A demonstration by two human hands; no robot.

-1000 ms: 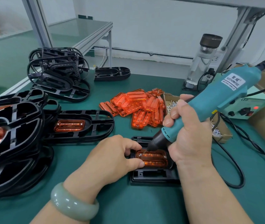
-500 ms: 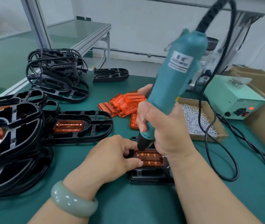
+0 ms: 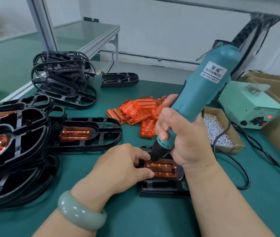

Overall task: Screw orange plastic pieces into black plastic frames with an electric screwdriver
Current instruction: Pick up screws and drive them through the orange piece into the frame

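An orange plastic piece (image 3: 162, 170) sits in a black frame (image 3: 163, 189) on the green mat in front of me. My right hand (image 3: 182, 139) grips a teal electric screwdriver (image 3: 202, 98), held nearly upright, its black tip down on the piece's upper left corner. My left hand (image 3: 124, 166) pinches the left end of the piece and frame. A screw head shows at the piece's upper right corner. Loose orange pieces (image 3: 139, 112) lie in a heap behind.
Finished frames (image 3: 84, 132) with orange inserts are stacked at left. Bare black frames (image 3: 62, 79) pile at back left. A cardboard tray of screws (image 3: 219, 134) and a pale green power box (image 3: 253, 106) stand at right, with black cables across the mat.
The screwdriver swung from a low slant to nearly upright over the piece's left corner. My left hand stayed on the piece and frame.
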